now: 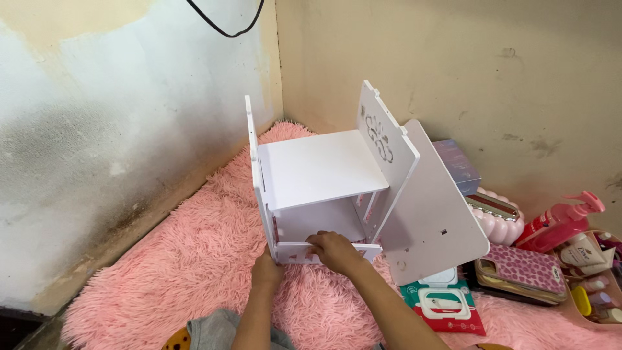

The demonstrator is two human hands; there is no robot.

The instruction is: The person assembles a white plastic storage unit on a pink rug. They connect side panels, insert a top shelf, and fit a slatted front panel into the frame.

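Note:
A small white panel shelf unit [321, 168] stands on a fluffy pink rug [194, 259], partly put together, with two upright side panels and a flat shelf between them. My left hand [267, 269] grips the lower front corner of the left side panel. My right hand [334, 251] lies on the narrow white front strip [369, 251] at the bottom of the unit, fingers curled over its top edge. A loose white board [437, 214] with a rounded corner leans against the right side panel.
Walls close in behind and on the left. To the right lie a wet-wipes pack [444, 304], a pink patterned phone case [521, 271], a pink pump bottle [562, 223], a pale pink shell-shaped case [499, 220], a small box [459, 165] and a basket of toiletries [593, 272].

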